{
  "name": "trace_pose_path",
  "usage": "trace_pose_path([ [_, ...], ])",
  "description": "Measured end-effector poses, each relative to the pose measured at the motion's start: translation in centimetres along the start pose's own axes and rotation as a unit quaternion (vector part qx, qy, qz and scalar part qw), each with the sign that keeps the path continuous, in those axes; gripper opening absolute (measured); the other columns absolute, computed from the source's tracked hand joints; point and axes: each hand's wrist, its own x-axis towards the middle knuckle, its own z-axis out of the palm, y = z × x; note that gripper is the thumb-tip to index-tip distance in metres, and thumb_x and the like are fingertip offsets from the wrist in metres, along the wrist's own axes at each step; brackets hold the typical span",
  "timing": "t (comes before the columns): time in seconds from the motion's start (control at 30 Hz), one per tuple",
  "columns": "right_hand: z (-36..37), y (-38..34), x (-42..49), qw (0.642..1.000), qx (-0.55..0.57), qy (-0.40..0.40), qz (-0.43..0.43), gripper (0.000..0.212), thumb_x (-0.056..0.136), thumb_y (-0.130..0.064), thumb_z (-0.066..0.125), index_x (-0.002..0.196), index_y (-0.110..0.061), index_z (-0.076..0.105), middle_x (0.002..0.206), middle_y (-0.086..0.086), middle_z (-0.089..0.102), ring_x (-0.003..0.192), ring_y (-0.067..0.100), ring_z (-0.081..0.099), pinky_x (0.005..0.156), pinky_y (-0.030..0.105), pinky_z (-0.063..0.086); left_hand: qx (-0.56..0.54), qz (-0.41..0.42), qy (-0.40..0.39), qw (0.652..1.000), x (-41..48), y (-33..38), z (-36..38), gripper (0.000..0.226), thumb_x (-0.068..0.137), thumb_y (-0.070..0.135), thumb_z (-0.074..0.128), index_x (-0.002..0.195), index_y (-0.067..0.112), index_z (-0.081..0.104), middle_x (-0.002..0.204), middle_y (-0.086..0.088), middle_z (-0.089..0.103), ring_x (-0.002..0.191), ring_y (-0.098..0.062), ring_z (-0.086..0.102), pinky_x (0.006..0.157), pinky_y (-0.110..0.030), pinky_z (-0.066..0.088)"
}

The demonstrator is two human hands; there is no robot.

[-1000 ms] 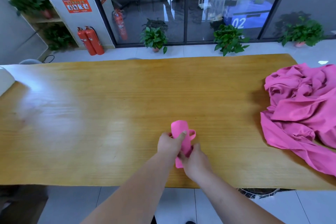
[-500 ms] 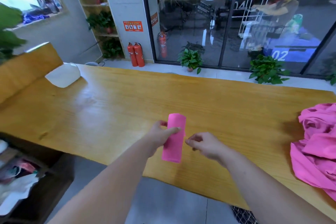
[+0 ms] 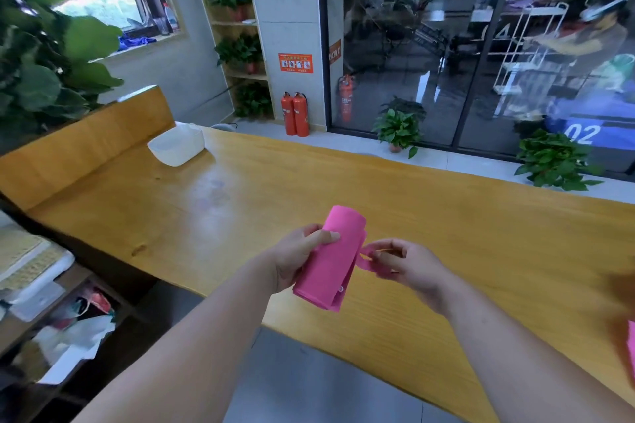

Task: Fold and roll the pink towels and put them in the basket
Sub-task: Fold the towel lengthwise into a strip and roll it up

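A rolled pink towel (image 3: 328,261) is held above the near edge of the wooden table (image 3: 446,216). My left hand (image 3: 295,257) grips the roll from its left side, thumb across the front. My right hand (image 3: 402,261) pinches a small pink loop that sticks out of the roll's right side. The white basket (image 3: 177,148) stands at the far left end of the table, well apart from both hands. A sliver of the pink towel pile (image 3: 631,350) shows at the right edge of the frame.
A raised wooden board (image 3: 86,141) backs the table's left end. Low shelves with bags and cloths (image 3: 51,319) stand left of me, below the table. A large leafy plant (image 3: 41,55) fills the upper left. Potted plants and fire extinguishers (image 3: 295,113) line the glass wall.
The view has swung left, bringing the basket in and pushing the towel pile out. The roll was lifted off the table; my right hand, briefly off it, now pinches its loop.
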Motion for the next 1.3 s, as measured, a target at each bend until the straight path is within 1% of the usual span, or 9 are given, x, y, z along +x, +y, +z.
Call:
trace_pose_path([
  [0.27,3.6,-1.9,2.3,0.995,0.101,-0.015,0.017,0.026,0.095,0.000,0.069,0.121,-0.005,0.071,0.106,0.014,0.072,0.093,0.024,0.070,0.085,0.038,0.059,-0.018,0.016,0.025,0.999,-0.8,0.6,-5.4,0.065,0.078,0.043,0.081,0.131,0.012,0.058,0.116,-0.019,0.073,0.097,-0.036,0.073,0.087,-0.054,0.062],
  [0.47,7.0,-2.5,3.5,0.999,0.011,0.008,-0.029,0.017,0.098,-0.017,0.072,0.113,-0.014,0.078,0.099,0.008,0.074,0.086,0.019,0.066,0.087,0.040,0.059,-0.039,0.027,0.055,0.997,-0.6,0.5,-8.0,0.064,0.078,0.044,0.083,0.129,0.014,0.059,0.119,-0.021,0.073,0.106,-0.044,0.073,0.090,-0.061,0.060],
  [0.57,8.3,-2.3,4.2,0.999,0.039,0.007,0.023,0.036,0.096,-0.029,0.074,0.125,-0.009,0.070,0.098,0.010,0.072,0.082,0.024,0.066,0.087,0.043,0.060,-0.053,0.028,0.058,0.997,-0.5,0.3,-9.3,0.065,0.077,0.045,0.083,0.129,0.015,0.060,0.119,-0.021,0.073,0.106,-0.044,0.072,0.091,-0.062,0.059],
  [0.7,9.4,-2.2,4.9,0.993,0.073,-0.001,0.091,0.036,0.091,-0.028,0.079,0.116,-0.003,0.073,0.089,0.007,0.066,0.075,0.018,0.057,0.073,0.035,0.055,-0.049,0.029,0.046,0.997,-0.7,0.0,-10.7,0.063,0.078,0.044,0.083,0.129,0.015,0.060,0.120,-0.021,0.073,0.103,-0.042,0.073,0.093,-0.064,0.057],
  [0.93,10.9,-3.8,5.8,0.974,0.223,0.013,0.035,0.020,0.093,-0.002,0.069,0.111,-0.007,0.063,0.093,0.015,0.069,0.082,0.023,0.070,0.098,0.043,0.054,-0.056,0.027,0.029,0.998,-1.1,-0.5,-12.3,0.064,0.079,0.038,0.084,0.132,0.016,0.057,0.120,-0.022,0.073,0.101,-0.042,0.072,0.091,-0.066,0.057],
  [1.0,11.3,-4.6,6.0,0.958,0.287,0.016,0.009,0.021,0.093,0.001,0.064,0.110,-0.012,0.060,0.092,0.013,0.070,0.082,0.023,0.069,0.098,0.042,0.054,-0.059,0.028,0.022,0.998,-1.2,-0.6,-12.4,0.066,0.078,0.036,0.085,0.134,0.016,0.056,0.121,-0.022,0.072,0.103,-0.041,0.072,0.090,-0.062,0.059],
  [1.13,12.6,-5.9,6.2,0.931,0.365,0.004,-0.011,0.023,0.084,-0.013,0.066,0.106,-0.015,0.062,0.087,0.006,0.065,0.074,0.018,0.060,0.079,0.032,0.052,-0.056,0.048,0.003,0.997,-0.9,-0.9,-12.6,0.067,0.080,0.029,0.087,0.138,0.015,0.057,0.128,-0.020,0.070,0.119,-0.043,0.067,0.103,-0.066,0.052],
  [1.2,12.8,-6.0,6.3,0.932,0.361,0.023,-0.005,0.029,0.083,-0.012,0.066,0.111,-0.013,0.064,0.090,0.007,0.066,0.068,0.015,0.053,0.062,0.027,0.047,-0.022,0.063,-0.017,0.998,-0.8,-0.8,-12.6,0.064,0.081,0.026,0.086,0.138,0.016,0.060,0.129,-0.018,0.070,0.123,-0.042,0.065,0.108,-0.065,0.048],
  [1.3,12.2,-5.1,6.5,0.940,0.336,0.050,0.021,0.036,0.090,-0.006,0.061,0.125,-0.011,0.062,0.104,0.013,0.072,0.067,0.014,0.050,0.054,0.025,0.039,0.031,0.083,-0.026,0.996,-1.0,-0.7,-12.5,0.060,0.078,0.019,0.086,0.134,0.020,0.066,0.128,-0.010,0.071,0.122,-0.035,0.066,0.111,-0.059,0.047],
])
